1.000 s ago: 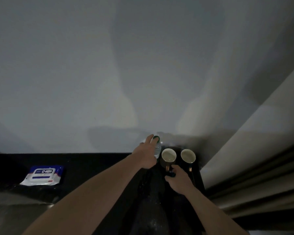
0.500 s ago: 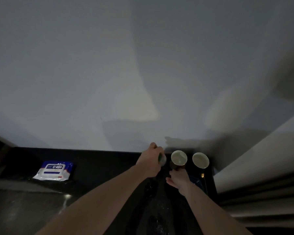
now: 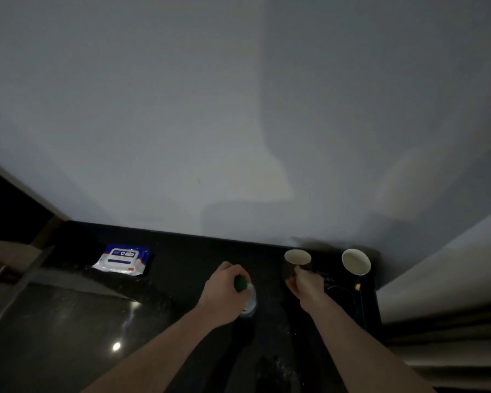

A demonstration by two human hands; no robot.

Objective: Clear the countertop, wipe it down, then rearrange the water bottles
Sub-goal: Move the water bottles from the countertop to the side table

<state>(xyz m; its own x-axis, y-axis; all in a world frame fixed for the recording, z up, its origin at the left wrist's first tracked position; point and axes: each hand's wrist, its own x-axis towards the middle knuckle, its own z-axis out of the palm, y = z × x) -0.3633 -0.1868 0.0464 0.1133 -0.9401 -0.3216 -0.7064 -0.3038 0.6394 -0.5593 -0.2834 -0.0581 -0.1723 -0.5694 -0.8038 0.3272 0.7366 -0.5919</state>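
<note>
A: Entry, head view. Left hand was wrapped round the neck of the water bottle, fingers curled just under its green cap. The bottle sat lower centre of the frame, over the dark countertop. Could not tell whether its base was touching the surface or was just above it.

B: Right hand?

A: Right hand was curled against the near side of the left mug, right of centre. It appeared to be grasping the handle, though the handle itself was hidden behind the fingers. The second mug stood apart, further right, near the wall.

B: Anything else on the surface?

A: A wipes pack, left of centre, lying flat, well apart from both hands. A thin cable ran along the right edge of the dark area, below the second mug.

B: Risks from here?

A: Judgement only. Light was poor and the surface glossy black, so edges were hard to read. A bottle held high by the neck could swing and topple if set down off-level. With both hands busy at once, the mug might knock its neighbour or catch the cable, and any liquid in it would spill across a surface not yet wiped.
</note>
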